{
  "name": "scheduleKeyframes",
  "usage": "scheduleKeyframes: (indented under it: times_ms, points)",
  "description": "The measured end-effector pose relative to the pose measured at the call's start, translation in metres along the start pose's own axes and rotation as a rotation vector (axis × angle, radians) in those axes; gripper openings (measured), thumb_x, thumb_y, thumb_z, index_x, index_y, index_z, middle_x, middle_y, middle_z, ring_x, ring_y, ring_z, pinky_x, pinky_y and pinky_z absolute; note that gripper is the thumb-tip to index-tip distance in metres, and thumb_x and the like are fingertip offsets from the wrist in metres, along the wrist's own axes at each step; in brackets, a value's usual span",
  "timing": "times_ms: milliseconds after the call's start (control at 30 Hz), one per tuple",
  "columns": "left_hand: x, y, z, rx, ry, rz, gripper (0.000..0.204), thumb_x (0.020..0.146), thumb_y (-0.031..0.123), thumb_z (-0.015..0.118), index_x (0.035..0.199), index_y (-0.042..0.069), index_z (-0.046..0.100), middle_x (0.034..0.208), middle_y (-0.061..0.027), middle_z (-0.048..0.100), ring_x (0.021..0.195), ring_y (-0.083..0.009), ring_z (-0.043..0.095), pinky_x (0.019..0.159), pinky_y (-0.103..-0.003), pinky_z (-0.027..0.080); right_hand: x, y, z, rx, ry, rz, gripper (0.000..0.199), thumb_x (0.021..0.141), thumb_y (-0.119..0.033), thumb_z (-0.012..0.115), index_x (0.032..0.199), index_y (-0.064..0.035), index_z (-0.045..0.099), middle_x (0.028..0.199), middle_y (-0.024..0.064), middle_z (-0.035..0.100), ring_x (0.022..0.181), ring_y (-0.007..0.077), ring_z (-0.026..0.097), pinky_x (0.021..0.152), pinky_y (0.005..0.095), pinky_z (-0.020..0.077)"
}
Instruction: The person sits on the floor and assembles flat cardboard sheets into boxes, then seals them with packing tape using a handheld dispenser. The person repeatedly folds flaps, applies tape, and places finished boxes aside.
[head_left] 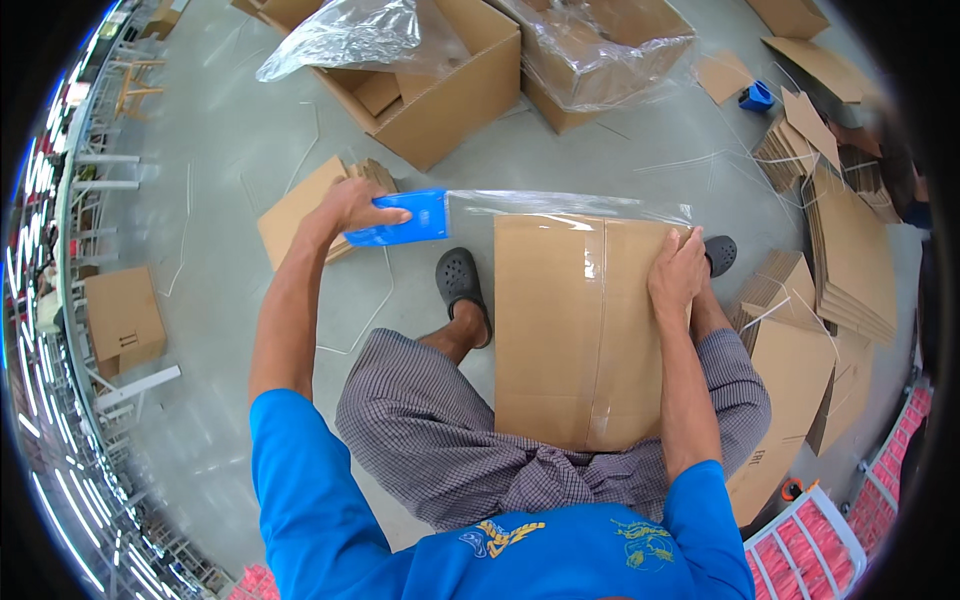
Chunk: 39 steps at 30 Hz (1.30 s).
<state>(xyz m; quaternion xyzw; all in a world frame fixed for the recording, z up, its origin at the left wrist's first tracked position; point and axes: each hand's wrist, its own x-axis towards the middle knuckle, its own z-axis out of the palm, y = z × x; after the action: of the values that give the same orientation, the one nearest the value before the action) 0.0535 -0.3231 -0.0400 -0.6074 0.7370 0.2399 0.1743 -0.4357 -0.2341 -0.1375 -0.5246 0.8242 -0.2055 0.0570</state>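
A brown cardboard box (545,320) stands between my knees, a strip of clear tape running along the seam of its upper face. My left hand (352,206) is closed round a blue tape dispenser (418,216), held out to the left of the box. From it a band of clear packing tape (560,203) stretches taut to the right, along the box's far edge. At the far right corner my right hand (677,272) grips the box, fingertips close to the tape's end.
Two open cartons, one (455,110) with a clear plastic liner (345,40), stand ahead. Flat cardboard stacks (855,250) line the right side. Loose straps (690,160) lie on the grey floor. Another box (125,318) sits left; a pink-filled crate (805,550) is near right.
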Motion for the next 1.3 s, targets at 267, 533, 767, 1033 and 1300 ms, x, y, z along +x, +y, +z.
scheduleKeyframes:
  times_ms: [267,533,767,1033,1300]
  points:
    - [0.038,0.048,0.041,0.011,0.027,-0.009,0.069,0.072,0.074,0.059,0.081,0.008,0.075,0.075,-0.0147,0.070,0.074,-0.0317,0.067,0.078,-0.044,0.049,-0.001,0.001,0.002,-0.017,0.068,-0.057,0.057,0.100,-0.034,0.045,0.138,0.0078,0.038,0.132,0.0258,0.051,0.120,0.0411,0.049,0.100,0.0480,0.0396]
    - [0.039,0.099,0.072,0.392,0.213,0.113,0.050,0.079,0.054,0.066,0.073,0.004,0.070,0.071,-0.0142,0.069,0.070,-0.0310,0.066,0.092,-0.046,0.037,-0.002,-0.002,0.003,0.027,0.068,-0.026,0.059,0.099,-0.033,0.046,0.139,0.0080,0.037,0.132,0.0263,0.051,0.120,0.0410,0.050,0.099,0.0494,0.0395]
    - [-0.040,0.110,0.104,0.245,0.544,-0.156,0.038,0.083,0.044,0.068,0.079,0.006,0.068,0.069,-0.0154,0.067,0.067,-0.0323,0.065,0.085,-0.049,0.038,-0.003,-0.001,0.004,0.127,0.084,-0.011,0.060,0.096,-0.031,0.050,0.140,0.0075,0.036,0.138,0.0271,0.046,0.125,0.0408,0.046,0.105,0.0480,0.0356]
    - [-0.162,0.210,0.121,-0.318,0.617,0.153,0.024,0.080,0.024,0.072,0.082,0.004,0.059,0.070,-0.0153,0.063,0.063,-0.0363,0.061,0.062,-0.046,0.046,-0.025,0.007,0.001,0.161,0.107,-0.102,0.059,0.096,-0.030,0.052,0.140,0.0070,0.038,0.148,0.0247,0.036,0.136,0.0391,0.035,0.112,0.0482,0.0272]
    - [-0.185,0.292,0.162,-0.568,0.433,0.625,0.029,0.085,0.016,0.068,0.108,0.000,0.060,0.105,-0.0185,0.065,0.100,-0.0364,0.062,0.084,-0.046,0.049,-0.045,0.016,-0.015,0.042,-0.053,-0.621,0.038,0.096,-0.015,0.047,0.132,-0.0047,0.053,0.142,0.0103,0.049,0.136,0.0289,0.041,0.112,0.0484,0.0289]
